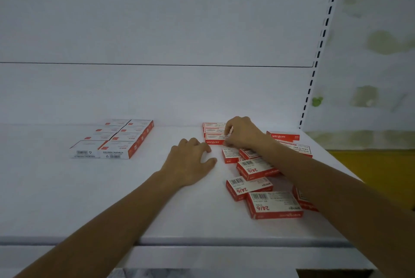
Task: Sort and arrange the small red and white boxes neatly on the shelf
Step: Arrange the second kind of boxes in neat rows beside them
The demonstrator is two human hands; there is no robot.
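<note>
A small red and white cardboard box (213, 139) lies flat at the rear of the white metal shelf (112, 199), long axis left to right, red edge facing forward. It is the front one of a row of three matching boxes (214, 128). The right hand (243, 132) curls its grip over this box's right end. The left hand (190, 161) rests on the shelf just left, grip relaxed and holding nothing. Loose boxes (274, 204) lie skewed under the right forearm. A neat two-column block of boxes (121, 138) sits well apart, left.
</note>
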